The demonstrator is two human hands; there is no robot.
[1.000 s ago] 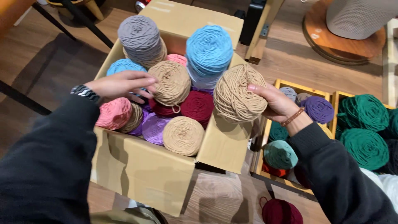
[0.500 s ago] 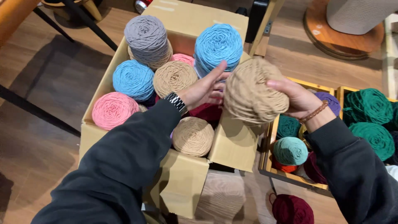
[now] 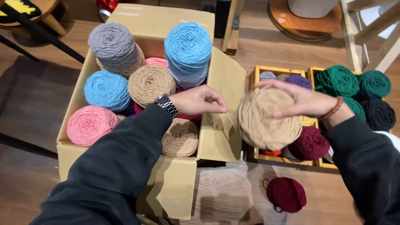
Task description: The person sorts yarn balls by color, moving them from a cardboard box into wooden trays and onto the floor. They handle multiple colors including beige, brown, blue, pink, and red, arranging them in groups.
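Observation:
My right hand (image 3: 302, 100) grips a large tan yarn ball (image 3: 266, 121) from above, holding it over the wooden crate (image 3: 258, 156) to the right of the cardboard box (image 3: 125, 166). My left hand (image 3: 200, 100), wearing a metal wristwatch (image 3: 166, 105), hovers over the box's right flap (image 3: 221, 108) with fingertips pinched together, apparently on a thin tan strand that runs to the ball. The box holds several yarn balls: grey (image 3: 114, 46), light blue (image 3: 188, 50), another blue (image 3: 107, 89), pink (image 3: 91, 124), and tan (image 3: 150, 83).
The wooden crate holds maroon (image 3: 310, 143), purple (image 3: 299, 81) and green yarn balls (image 3: 337, 81). A dark ball (image 3: 378, 114) lies at the far right. A loose maroon ball (image 3: 286, 193) lies on the wooden floor in front. Stool legs and a round wooden base stand at the back.
My right hand has carried the tan ball rightward, off the box and over the crate. My left hand has moved right past the box's flap and pinched its fingers.

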